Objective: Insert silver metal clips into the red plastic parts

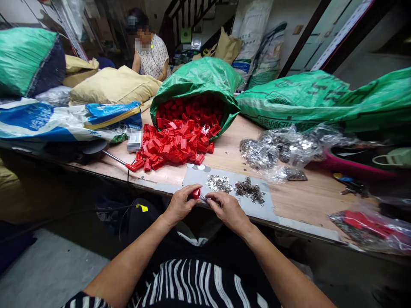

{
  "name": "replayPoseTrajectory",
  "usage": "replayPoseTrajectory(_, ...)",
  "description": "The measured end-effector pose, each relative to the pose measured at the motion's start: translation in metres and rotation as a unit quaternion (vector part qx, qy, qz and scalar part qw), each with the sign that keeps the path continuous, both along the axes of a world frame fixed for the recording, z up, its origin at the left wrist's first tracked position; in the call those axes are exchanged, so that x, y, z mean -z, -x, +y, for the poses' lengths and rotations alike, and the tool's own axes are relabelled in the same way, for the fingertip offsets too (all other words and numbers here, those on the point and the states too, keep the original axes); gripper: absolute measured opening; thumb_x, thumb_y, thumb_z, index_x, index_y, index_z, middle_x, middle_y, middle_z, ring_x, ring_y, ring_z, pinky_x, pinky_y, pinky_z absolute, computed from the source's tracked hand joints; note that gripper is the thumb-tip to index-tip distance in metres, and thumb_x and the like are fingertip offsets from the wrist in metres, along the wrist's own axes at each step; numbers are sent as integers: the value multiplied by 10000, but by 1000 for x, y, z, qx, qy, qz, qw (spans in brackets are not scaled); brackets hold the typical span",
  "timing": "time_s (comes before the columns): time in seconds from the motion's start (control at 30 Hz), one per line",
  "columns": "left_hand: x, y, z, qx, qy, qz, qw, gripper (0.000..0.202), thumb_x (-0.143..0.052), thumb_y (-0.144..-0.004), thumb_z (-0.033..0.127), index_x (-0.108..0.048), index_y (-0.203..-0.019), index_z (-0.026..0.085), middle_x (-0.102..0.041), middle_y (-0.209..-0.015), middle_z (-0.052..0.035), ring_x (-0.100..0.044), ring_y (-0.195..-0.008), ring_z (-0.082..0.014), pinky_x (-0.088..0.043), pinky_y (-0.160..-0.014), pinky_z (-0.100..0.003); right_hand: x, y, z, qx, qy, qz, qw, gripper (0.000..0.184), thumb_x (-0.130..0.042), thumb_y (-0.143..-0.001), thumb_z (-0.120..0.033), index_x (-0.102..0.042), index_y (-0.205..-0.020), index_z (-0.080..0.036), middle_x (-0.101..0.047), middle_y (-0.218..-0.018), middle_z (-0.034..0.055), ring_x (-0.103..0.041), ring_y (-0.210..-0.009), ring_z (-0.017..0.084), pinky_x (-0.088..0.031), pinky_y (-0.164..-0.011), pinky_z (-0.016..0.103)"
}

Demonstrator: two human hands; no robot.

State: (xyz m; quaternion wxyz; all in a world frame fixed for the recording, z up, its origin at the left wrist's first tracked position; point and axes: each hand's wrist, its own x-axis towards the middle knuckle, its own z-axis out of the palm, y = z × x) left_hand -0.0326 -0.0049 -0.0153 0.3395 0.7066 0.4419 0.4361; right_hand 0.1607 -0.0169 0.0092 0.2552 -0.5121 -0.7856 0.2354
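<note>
My left hand (181,202) is closed on a small red plastic piece (196,193) at the table's front edge. My right hand (226,207) pinches a small metal part (204,198) against that piece. Just beyond my hands lie two little heaps of metal parts, a shiny one (218,183) and a darker one (249,190), on a grey sheet (199,175). Further back a pile of red plastic pieces (175,147) spills out of an open green sack (201,81).
A clear bag of metal parts (282,152) lies to the right, another green sack (314,100) behind it. Blue-white and tan sacks (109,87) crowd the left. A red-handled tool (120,161) rests by the pile. Another person (149,51) sits at the far end.
</note>
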Motion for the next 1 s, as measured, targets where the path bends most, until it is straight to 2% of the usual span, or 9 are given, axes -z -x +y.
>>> replayPoseTrajectory(0.5,-3,1,1,-6,36,-17,999,383,-741,-698,191,-675,-1072,236,-726,-1027,-45,-670,-921,-192,-510,-867,-324,-2,-1,8,-47,18,-2,999,185,-526,-870,-195,-692,-944,-228,-693,-912,53,-628,-852,190,-476,-787,326)
replayPoseTrajectory(0.73,-3,0,1,-5,36,-11,999,370,-736,-699,193,-680,-1062,236,-729,-1001,-38,-673,-885,-189,-517,-835,-313,0,0,7,-42,26,-5,999,186,-528,-870,-188,-693,-942,-231,-689,-909,54,-623,-857,192,-471,-790,326)
replayPoseTrajectory(1.0,-2,0,1,-2,32,-11,999,352,-730,-704,187,-689,-1048,246,-732,-1001,-36,-674,-907,-202,-523,-833,-319,-7,10,4,-14,40,-42,998,165,-520,-862,-165,-669,-893,-228,-671,-873,50,-619,-821,193,-457,-743,309)
